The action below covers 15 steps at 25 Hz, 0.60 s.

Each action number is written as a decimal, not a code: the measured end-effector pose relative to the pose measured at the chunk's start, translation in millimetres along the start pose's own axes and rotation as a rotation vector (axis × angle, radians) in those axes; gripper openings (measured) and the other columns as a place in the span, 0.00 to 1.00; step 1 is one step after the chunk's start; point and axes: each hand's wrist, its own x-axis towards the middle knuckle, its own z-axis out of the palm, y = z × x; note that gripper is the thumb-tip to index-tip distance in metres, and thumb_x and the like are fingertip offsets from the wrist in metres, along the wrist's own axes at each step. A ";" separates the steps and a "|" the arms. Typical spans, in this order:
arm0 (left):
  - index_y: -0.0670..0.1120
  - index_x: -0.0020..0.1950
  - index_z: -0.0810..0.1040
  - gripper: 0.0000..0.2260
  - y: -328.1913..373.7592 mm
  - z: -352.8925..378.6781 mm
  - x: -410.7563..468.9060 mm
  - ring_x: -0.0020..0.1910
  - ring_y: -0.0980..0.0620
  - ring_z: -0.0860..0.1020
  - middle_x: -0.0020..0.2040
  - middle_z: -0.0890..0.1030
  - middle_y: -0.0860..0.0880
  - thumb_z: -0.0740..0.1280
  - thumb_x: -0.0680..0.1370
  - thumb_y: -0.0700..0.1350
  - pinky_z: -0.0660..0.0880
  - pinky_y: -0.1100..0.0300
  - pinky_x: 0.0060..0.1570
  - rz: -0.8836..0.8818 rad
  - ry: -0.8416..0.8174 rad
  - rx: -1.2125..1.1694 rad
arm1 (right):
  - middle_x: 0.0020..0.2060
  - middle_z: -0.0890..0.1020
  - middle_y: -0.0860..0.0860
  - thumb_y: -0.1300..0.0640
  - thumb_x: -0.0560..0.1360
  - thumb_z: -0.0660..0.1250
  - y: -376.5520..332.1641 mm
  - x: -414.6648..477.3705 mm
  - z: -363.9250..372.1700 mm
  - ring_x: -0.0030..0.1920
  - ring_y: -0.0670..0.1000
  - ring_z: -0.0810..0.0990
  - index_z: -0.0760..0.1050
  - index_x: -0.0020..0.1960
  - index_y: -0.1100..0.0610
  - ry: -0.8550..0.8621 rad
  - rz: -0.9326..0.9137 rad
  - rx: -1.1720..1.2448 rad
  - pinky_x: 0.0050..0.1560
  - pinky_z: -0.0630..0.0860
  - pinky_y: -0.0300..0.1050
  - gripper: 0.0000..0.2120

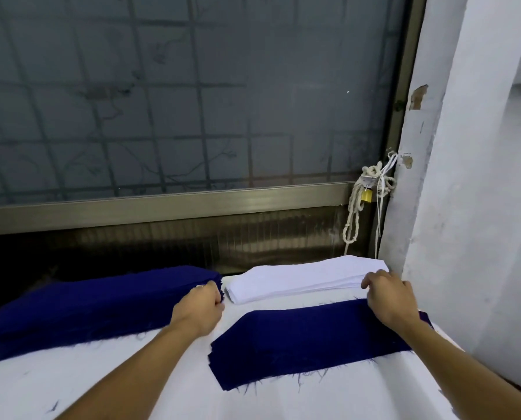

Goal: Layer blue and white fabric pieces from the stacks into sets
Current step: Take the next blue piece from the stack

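View from my head, looking down on the white-covered table. My left hand is at the right end of the blue stack, which lies across the left of the table. Its fingers are curled round the end of the upper layers and grip them there. My right hand reaches to the right end of the white stack, which lies at the far edge just right of the blue one, the two ends near each other but apart. Its fingers are bent, with the tips on the near edge of the white pieces; I cannot tell whether they pinch a piece or only touch it. In front of the white stack, under my right wrist, lies a blue fabric piece, flat, with frayed edges. Behind the table stands a frosted window. At its lower right corner a brass padlock hangs among loops of white rope, beside the white wall.
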 end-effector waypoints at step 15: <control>0.46 0.60 0.77 0.15 -195.6 -84.3 26.5 0.53 0.49 0.79 0.57 0.78 0.48 0.66 0.82 0.55 0.79 0.52 0.56 -0.264 0.092 0.052 | 0.37 0.81 0.41 0.58 0.80 0.65 -289.4 14.4 35.7 0.37 0.41 0.79 0.76 0.46 0.43 -0.243 -0.286 0.526 0.32 0.70 0.30 0.10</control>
